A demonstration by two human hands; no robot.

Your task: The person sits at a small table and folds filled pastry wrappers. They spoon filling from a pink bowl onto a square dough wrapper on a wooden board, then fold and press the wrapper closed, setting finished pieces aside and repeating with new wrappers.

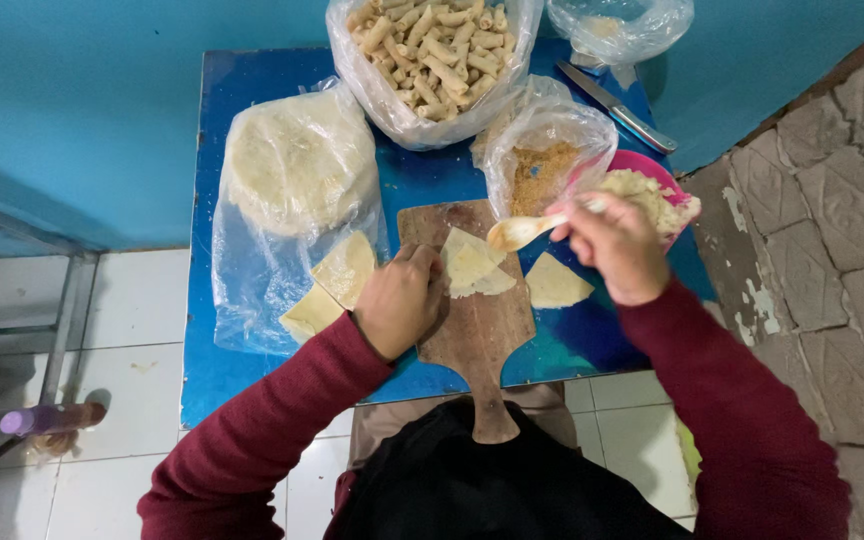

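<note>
Blue table [282, 70], pink bowl [642, 165], maroon sleeves [282, 420].

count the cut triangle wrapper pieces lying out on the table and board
4, perhaps more hidden: one wrapper piece on the board under the left hand, one right of the board, two on the plastic at left.

A single head-worn camera looks steeply down from above the person's own arms, close over a small blue table [252, 100]. The left hand [402, 300] and right hand [617, 245] sit mid-frame; floor tiles and a blue wall fill the edges beyond them.
</note>
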